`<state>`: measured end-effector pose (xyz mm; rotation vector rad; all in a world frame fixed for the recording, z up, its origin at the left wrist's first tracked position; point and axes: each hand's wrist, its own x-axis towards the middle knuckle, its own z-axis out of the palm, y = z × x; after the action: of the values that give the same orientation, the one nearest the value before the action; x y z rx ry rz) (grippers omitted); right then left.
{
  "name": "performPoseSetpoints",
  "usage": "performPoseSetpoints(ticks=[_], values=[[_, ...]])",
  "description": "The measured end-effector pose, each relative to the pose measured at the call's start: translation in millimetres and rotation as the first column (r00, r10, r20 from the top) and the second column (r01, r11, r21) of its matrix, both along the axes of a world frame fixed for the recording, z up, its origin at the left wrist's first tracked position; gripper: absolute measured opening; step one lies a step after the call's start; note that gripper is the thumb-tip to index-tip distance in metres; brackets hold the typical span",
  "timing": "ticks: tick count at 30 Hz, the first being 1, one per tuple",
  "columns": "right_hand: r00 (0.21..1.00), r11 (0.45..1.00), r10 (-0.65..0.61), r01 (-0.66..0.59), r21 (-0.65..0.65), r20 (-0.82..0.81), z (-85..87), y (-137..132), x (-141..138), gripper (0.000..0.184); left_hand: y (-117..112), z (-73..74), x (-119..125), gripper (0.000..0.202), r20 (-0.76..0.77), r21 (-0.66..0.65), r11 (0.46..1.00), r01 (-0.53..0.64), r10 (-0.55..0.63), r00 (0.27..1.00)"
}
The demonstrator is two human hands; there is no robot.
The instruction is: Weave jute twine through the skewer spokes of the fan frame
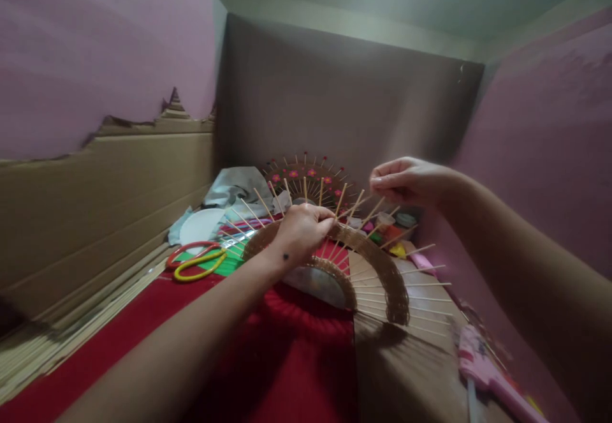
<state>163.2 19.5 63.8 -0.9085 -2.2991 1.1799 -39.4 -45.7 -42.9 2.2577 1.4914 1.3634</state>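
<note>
A half-round woven fan (396,286) stands in front of me, made of thin wooden sticks spreading outward with a wide brown woven band and a smaller inner one. My left hand (306,228) is closed on the fan, thumb and fingers pinching at the top of the outer band near a stick. Raised to the right, above the stick tips and apart from them, is my right hand (408,179) with its fingers pinched together. Whatever it holds is too fine to make out. Part of the band lies hidden behind my left hand.
Scissors (199,270) with red and yellow handles lie at left, by a white disc (198,226). A pink glue gun (485,362) lies at right. Behind stands a flower-decorated fan (306,171). Cardboard (119,187) lines the left wall; red sheeting (239,353) covers the surface.
</note>
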Motion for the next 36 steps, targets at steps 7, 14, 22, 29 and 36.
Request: performPoseSetpoints(ticks=[7, 14, 22, 29, 36], values=[[0.997, 0.983, -0.061, 0.067, -0.171, 0.042, -27.6, 20, 14, 0.017, 1, 0.1, -2, 0.026, 0.024, -0.061, 0.998, 0.012, -0.011, 1.000], [0.989, 0.980, -0.080, 0.101, -0.171, 0.123, -39.2, 14, 28, 0.017, 1, 1.1, 0, 0.026, 0.050, -0.102, 0.995, -0.005, 0.010, 0.999], [0.996, 0.974, -0.044, 0.059, -0.220, 0.073, -48.3, 0, 33, 0.023, -5, 1.6, 5, 0.022, 0.025, -0.035, 0.998, -0.057, 0.058, 0.998], [0.984, 0.977, -0.027, 0.062, -0.202, 0.174, -45.1, 1, 32, 0.025, -23, 4.2, 24, 0.032, -0.067, 0.125, 0.978, -0.168, 0.177, 0.982], [0.961, 0.988, 0.007, 0.037, -0.153, 0.275, -37.9, 2, 26, 0.021, -5, 11.9, 24, 0.030, -0.158, -0.016, 1.000, -0.026, 0.023, 0.987]])
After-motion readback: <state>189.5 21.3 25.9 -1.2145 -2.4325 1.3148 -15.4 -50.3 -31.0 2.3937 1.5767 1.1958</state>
